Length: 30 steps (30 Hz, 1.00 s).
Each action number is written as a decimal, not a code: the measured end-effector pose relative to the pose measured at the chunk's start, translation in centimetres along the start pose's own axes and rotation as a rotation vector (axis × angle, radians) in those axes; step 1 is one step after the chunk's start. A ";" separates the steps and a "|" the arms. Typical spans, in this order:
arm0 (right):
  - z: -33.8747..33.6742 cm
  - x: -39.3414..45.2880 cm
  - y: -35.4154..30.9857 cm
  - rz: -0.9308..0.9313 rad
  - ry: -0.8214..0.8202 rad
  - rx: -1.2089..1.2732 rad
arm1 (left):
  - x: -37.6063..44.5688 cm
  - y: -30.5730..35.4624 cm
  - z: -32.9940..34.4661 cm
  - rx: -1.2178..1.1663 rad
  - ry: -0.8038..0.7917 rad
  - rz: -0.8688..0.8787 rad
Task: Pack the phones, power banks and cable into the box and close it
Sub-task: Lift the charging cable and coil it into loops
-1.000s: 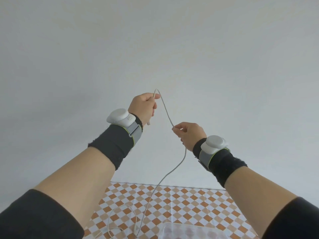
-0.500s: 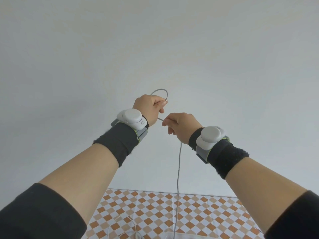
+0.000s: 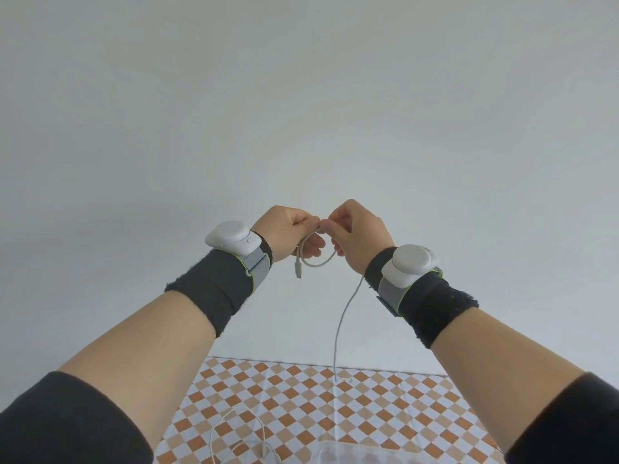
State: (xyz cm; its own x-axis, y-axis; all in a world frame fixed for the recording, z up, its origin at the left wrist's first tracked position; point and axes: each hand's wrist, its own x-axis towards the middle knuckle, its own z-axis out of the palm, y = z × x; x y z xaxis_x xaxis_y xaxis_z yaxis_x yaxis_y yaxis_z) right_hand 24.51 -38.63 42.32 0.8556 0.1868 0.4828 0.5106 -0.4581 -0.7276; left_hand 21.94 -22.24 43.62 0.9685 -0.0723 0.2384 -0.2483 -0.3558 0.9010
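Hands (image 3: 326,234) together pinching looped cable (image 3: 318,262), checkered table (image 3: 385,406) below, plain wall (image 3: 301,112) behind

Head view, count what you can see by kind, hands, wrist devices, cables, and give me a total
Hands: 2, the left hand and right hand, both pinching the grey cable
Wrist devices: 2, one white device on the left wrist, one on the right
Cables: 2, the grey one held up and a white cable lying on the checkered cloth
Total: 6
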 end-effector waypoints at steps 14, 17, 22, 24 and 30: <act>1.3 -0.7 4.4 0.104 -0.080 -0.079 | -0.6 -2.0 -1.8 -0.162 0.189 -0.170; 1.6 -1.1 5.8 0.180 -0.076 -0.071 | -0.7 -2.0 -2.2 -0.209 0.248 -0.208; 2.6 -1.4 7.5 0.286 -0.064 -0.164 | -1.2 -1.9 -2.2 -0.357 0.285 -0.209; 3.0 -1.3 7.7 0.309 -0.075 -0.203 | -1.2 -1.9 -2.1 -0.428 0.312 -0.190; 4.2 0.0 7.2 0.427 0.048 -0.149 | -0.9 -1.2 -2.5 -0.594 0.335 -0.068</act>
State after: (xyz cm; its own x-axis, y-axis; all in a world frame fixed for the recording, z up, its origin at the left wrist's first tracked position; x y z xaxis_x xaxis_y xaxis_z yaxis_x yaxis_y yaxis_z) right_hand 28.52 -38.34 35.01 0.9801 -0.0853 0.1792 0.0918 -0.6057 -0.7904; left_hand 21.27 -19.45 43.26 0.9478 0.2583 0.1871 -0.2483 0.2294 0.9411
